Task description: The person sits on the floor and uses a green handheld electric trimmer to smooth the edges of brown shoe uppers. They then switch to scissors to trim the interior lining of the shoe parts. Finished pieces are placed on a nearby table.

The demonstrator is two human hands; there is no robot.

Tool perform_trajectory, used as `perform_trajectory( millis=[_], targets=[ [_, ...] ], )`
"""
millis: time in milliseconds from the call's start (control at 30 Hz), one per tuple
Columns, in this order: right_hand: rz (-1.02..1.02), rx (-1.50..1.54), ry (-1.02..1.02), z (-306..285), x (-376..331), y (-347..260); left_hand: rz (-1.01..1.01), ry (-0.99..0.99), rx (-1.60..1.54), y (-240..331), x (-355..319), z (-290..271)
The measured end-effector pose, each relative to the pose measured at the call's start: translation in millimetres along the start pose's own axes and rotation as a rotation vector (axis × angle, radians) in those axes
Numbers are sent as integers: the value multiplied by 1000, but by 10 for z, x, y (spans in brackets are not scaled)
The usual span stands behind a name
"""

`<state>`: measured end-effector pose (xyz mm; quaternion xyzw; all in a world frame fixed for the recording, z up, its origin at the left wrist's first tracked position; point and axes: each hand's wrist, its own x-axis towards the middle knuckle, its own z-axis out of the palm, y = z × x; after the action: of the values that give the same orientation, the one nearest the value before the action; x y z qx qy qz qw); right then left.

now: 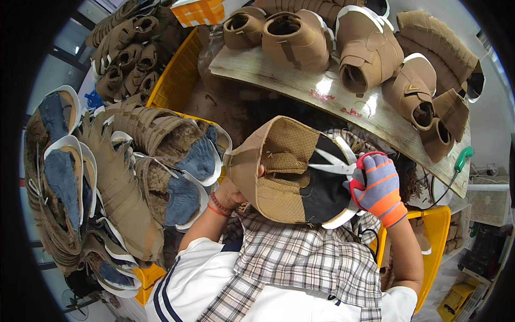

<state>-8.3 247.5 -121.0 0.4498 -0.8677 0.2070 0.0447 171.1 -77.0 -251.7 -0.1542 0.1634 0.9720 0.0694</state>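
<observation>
A brown shoe upper [244, 160] is spread in front of my chest, its tan mesh and black lining facing up and white stiff edging along its right side. My bare left hand [229, 194], with red bands at the wrist, grips the upper from its left side; part of the fingers is hidden beneath the material. My right hand [380, 185], in a grey and orange striped glove, is closed on the red handles of a pair of scissors [337, 167]. The scissor blades are apart and lie over the black lining.
Bundles of brown uppers with blue fleece lining [182, 201] hang close on my left. Brown shoe uppers [298, 40] stand along a pale worktable [257, 67] ahead. Yellow crates [174, 75] are at the far left and a yellow bin [440, 231] is right. A green hook-shaped tool [462, 158] hangs at the table's right end.
</observation>
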Motion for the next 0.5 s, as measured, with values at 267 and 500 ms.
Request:
perform_trajectory(
  millis=[267, 500],
  targets=[
    [-70, -128, -110, -15, 129, -104, 157, 85, 563, -122, 154, 370],
    [-36, -161, -118, 60, 115, -54, 270, 22, 996, -78, 156, 393]
  ],
)
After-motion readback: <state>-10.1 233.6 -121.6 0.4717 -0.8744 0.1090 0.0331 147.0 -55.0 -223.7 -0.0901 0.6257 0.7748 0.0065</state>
